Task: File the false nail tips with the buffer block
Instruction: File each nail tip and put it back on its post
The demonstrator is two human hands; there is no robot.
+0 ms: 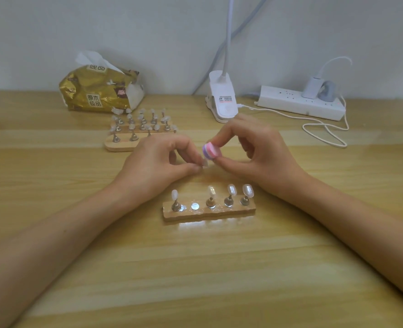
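broadly, a wooden worktop [195, 268] fills the view. at its back left lies a gold tissue pack [96, 93], at back right a white power strip [290, 100] with a plug in it, and between them a white lamp clip [223, 100]. a far stand [117, 146] crowded with tips sits just before the pack. a near stand [207, 213] lies close to the person, bearing four tips on pegs and one bare spot second from the left. just beyond it the hands meet. the right hand [255, 152] has its grip pinched on a pink and purple block [210, 150], thumb below, fingers on top. the left hand [158, 166] has its grip pinched on what seems a clear tip [204, 162], just under the block.
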